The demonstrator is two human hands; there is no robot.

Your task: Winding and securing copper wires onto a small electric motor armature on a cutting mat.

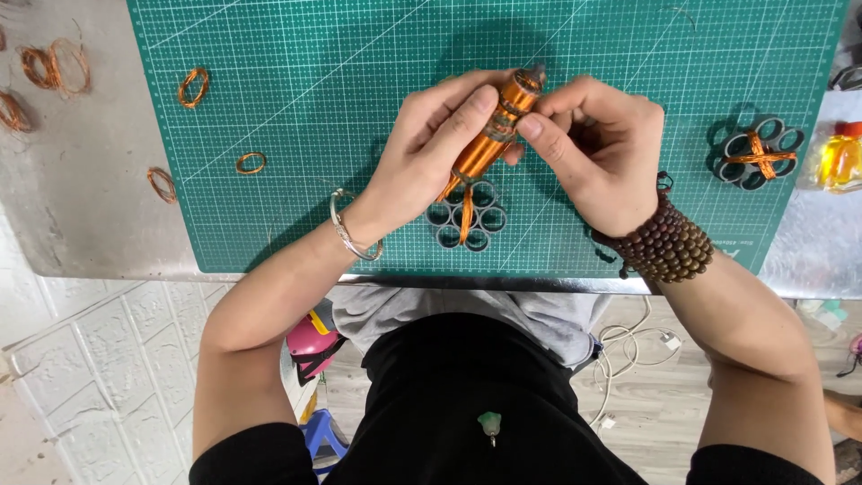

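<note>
Both hands meet over the middle of the green cutting mat [296,135], holding a copper wire spool [496,126] between them. The spool is a slim cylinder wound with orange-copper wire. Its long axis runs diagonally: the upper end, with a small grey tip, points up and to the right, away from the person, and the lower end slants down and left toward the table edge.

The left hand [431,148] wraps the spool's lower and middle part, fingers curled over it and pressed against its side. The right hand [597,148] comes in from the other side, thumb and forefinger pinching the spool near its upper half; its remaining fingers are folded in toward the palm.

Just below the spool, a cluster of short grey tubes [467,216] lies flat on the mat, arranged like a flower. A strand of copper wire runs from the spool's lower end down across the cluster.

A second cluster [759,154], already crossed with copper wire, sits well to the right on the mat. Small copper wire rings [194,87] lie scattered on the left, some on the mat, some on the metal table [81,207]. A bead bracelet [664,242] circles the right wrist, a thin bangle [346,233] the left.
</note>
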